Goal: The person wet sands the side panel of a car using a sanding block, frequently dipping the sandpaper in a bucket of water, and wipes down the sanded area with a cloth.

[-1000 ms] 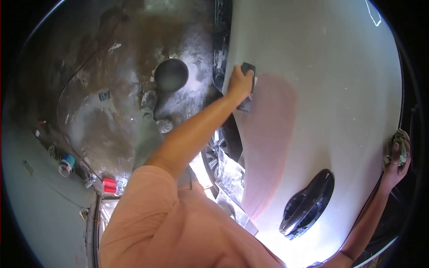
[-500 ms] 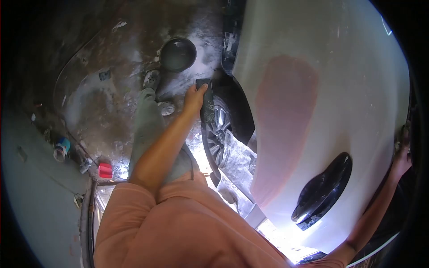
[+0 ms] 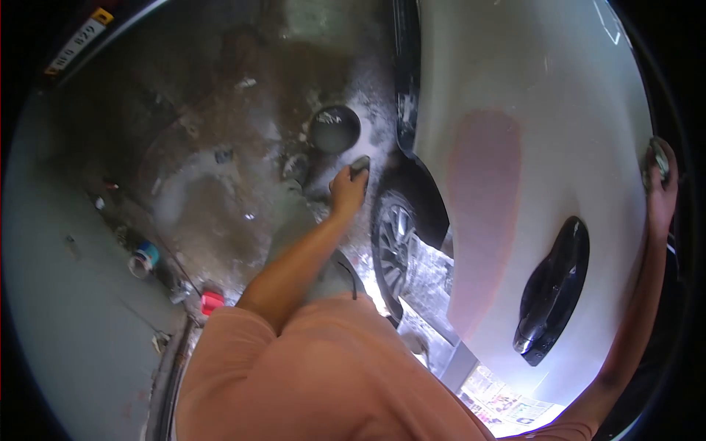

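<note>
My left hand (image 3: 348,192) is closed around a dark block (image 3: 359,167), held over the floor just below a round basin (image 3: 335,129) of greyish liquid. That hand is off the pale car panel (image 3: 566,132), which carries a long pinkish patch (image 3: 484,198). At the panel's far right edge, my right hand (image 3: 663,189) is wrapped round a greenish wad (image 3: 659,160), which looks like a cloth or sponge. Below the patch, to the right, a glossy black door handle (image 3: 553,290) sits on the panel.
A car wheel (image 3: 393,246) stands left of the panel, with crumpled sheeting (image 3: 430,279) beside it. On the wet, stained floor (image 3: 202,206) at the left are a blue-labelled can (image 3: 143,259) and a red object (image 3: 212,302). A licence plate (image 3: 79,42) shows at the upper left.
My left hand has left the panel with the block and moved over the floor by the basin. My right hand has moved up along the panel's edge. The camera view has shifted.
</note>
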### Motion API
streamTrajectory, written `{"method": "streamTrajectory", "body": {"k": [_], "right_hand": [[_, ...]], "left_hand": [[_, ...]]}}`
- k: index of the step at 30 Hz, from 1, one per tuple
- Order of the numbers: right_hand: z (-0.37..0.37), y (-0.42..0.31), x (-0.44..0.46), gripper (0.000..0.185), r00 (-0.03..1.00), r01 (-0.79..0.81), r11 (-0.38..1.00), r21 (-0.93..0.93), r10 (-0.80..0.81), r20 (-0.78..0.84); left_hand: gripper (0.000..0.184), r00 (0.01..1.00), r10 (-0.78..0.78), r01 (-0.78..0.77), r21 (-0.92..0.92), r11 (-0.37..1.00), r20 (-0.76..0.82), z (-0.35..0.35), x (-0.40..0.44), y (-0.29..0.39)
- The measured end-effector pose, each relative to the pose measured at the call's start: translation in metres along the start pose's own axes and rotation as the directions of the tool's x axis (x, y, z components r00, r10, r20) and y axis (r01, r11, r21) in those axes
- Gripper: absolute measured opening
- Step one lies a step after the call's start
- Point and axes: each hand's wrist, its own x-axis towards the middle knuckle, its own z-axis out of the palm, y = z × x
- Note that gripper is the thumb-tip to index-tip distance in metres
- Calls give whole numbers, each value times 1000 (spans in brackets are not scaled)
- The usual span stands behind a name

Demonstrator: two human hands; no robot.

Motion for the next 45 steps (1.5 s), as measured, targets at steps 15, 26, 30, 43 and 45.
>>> {"method": "streamTrajectory", "body": {"k": [15,26,30,43,45], "right_hand": [[12,-79,-2,31,958,188,954,-232,-230,-169],[19,-81,-5,29,961,162,952,-260,-212,-179],[28,-85,-6,33,952,118,935,-335,-202,-229],[109,-169,28,27,785,-477,870,-123,360,-503],[154,-218,24,17,738,-512,856,76,483,-470]], "left_hand": [[36,825,527,-565,338,752,206,-91,-85,145],[41,899,262,-353,228,907,350,-110,21,153],[39,873,197,-355,305,884,445,-115,96,165],[21,655,141,-509,296,808,742,-105,305,295],[25,652,47,-458,343,820,757,-92,302,317]]}}
